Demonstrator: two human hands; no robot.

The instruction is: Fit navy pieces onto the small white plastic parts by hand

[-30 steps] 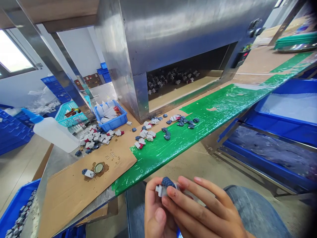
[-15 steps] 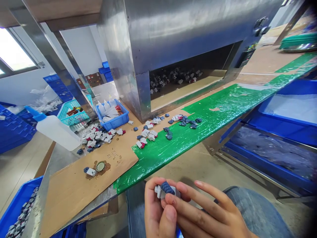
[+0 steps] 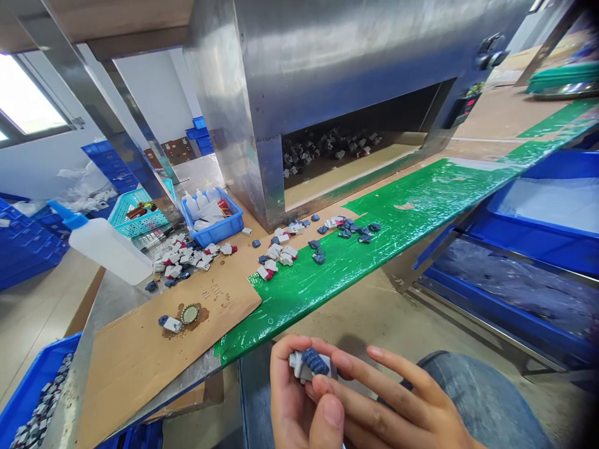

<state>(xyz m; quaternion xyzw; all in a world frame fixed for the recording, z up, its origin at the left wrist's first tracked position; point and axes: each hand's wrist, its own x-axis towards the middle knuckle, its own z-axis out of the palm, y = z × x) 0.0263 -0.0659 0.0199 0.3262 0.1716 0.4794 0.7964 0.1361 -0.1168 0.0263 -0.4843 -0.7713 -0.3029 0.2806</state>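
Note:
Low in the view, both of my hands meet over my lap. My left hand (image 3: pixel 292 399) grips a small white plastic piece (image 3: pixel 302 369) between fingers and thumb. A dark blue ridged piece (image 3: pixel 314 360) sits on top of the white one, and the fingertips of my right hand (image 3: pixel 397 405) press against it. On the bench beyond lie several loose white, red and blue pieces (image 3: pixel 276 252) on brown cardboard (image 3: pixel 140 355) and a green mat (image 3: pixel 374 249).
A steel oven tunnel (image 3: pixel 327 75) holds several pieces on its belt. A white squeeze bottle (image 3: pixel 105 246) hangs at left. A blue bin (image 3: pixel 213 218) with bottles, a bottle cap of glue (image 3: pixel 189 313), and blue crates (image 3: pixel 538 249) at right and lower left.
My hands shifted slightly down and left, and my right fingers slid along the blue piece on the white one. The view tilted a little.

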